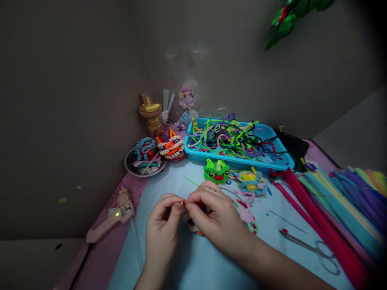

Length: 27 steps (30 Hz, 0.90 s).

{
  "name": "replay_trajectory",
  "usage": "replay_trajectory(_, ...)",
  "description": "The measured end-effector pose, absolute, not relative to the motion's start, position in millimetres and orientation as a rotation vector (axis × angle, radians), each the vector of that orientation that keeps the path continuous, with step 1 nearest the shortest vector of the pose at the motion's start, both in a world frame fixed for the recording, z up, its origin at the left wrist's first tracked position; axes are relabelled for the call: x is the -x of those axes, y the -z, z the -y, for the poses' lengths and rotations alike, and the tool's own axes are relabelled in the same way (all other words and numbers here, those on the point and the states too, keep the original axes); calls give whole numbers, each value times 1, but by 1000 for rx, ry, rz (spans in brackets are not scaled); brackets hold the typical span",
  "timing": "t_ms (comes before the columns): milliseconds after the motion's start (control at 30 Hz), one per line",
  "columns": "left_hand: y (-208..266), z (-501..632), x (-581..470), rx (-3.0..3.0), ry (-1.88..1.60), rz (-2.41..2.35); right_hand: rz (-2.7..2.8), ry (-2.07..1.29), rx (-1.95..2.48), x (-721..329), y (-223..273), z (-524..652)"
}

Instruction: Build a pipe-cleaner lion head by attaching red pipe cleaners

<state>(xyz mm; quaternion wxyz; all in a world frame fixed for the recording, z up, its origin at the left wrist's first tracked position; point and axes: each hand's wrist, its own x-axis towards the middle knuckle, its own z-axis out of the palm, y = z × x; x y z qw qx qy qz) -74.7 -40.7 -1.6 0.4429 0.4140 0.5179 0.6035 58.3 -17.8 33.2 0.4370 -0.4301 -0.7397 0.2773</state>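
Close together over the blue table cover (199, 268), my two hands meet fingertip to fingertip. My left hand (165, 219) pinches a small red piece (183, 203) between thumb and forefinger; its exact kind is too small to make out. The thumb and forefinger of my right hand (213, 211) are closed at the same red piece. Partly hidden below the hands lies a fuzzy white-and-orange pipe cleaner piece (196, 229). Just beyond them sit a green pipe cleaner animal head (216, 172) and a blue-and-yellow pipe cleaner figure (252, 183).
A blue tray (229, 160) heaped with pipe cleaner scraps stands behind. At left are a lit glue gun (113, 221), a metal bowl (132, 170) and a lidded cup (151, 114). Scissors (305, 244), tweezers (287, 221) and pipe cleaner bundles (338, 205) lie at right.
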Motion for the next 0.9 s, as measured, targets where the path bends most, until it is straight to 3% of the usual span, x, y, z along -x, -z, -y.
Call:
replay_trajectory(300,-1,45,73,-1394,-1567,-1480,1729,-757,1105,-58,-31,22)
replay_trajectory(900,-2,52,65,-1368,-1700,-1454,1712,-738,1031,-52,-21,32)
